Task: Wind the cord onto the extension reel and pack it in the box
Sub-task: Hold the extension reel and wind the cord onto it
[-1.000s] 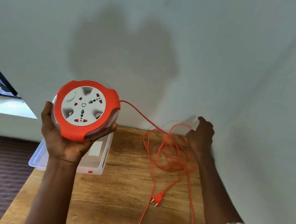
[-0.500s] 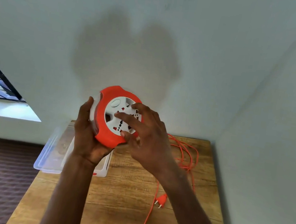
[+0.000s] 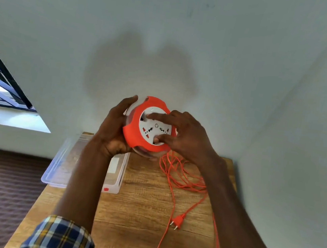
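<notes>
Only the head view to go on here. The person has the orange extension reel [image 3: 147, 128] held up in front of the wall, above the far end of the wooden table [image 3: 136, 214]. The left hand [image 3: 114, 129] is wrapped around the back and rim of it, fingers curled over the top edge. The right hand [image 3: 184, 135] sits on the white socket face, one finger and the thumb hooked into its recesses, looks like a grip for turning the centre.

So this looks like the very start of the winding step. Pretty much all of the cord [image 3: 180, 176] is lying loose in a tangle on the table just under the reel, with the plug [image 3: 177, 221] nearer the person and some slack trailing off the near edge.

The clear plastic box [image 3: 56, 170] sits open on the left side of the table, nothing in it yet as far as it shows.

Next move probably needs the right hand to spin the face while the left holds the shell steady, and that tangle could easily snag.
</notes>
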